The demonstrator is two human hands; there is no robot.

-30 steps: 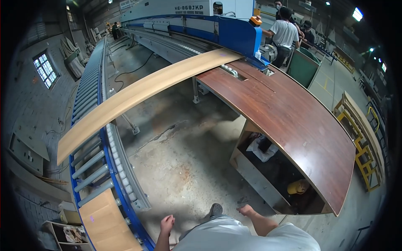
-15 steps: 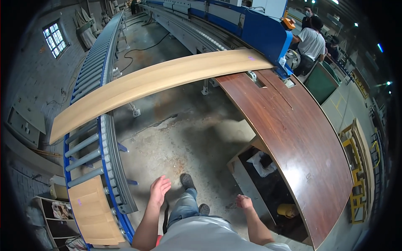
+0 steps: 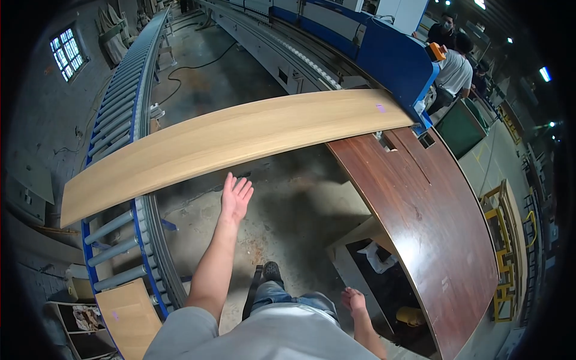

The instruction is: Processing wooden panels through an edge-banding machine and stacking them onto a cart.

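One splayed left hand (image 3: pixel 236 201) hovers empty near the long wooden board (image 3: pixel 240 137); the right hand (image 3: pixel 354 299), well apart, curls loosely, its grasp unclear. The board bridges the roller conveyor (image 3: pixel 114 250) and the reddish-brown worktop (image 3: pixel 420 222).

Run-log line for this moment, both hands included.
left hand: open, near long panel | right hand: loosely curled, left of brown tabletop | panel: across roller conveyor and tabletop
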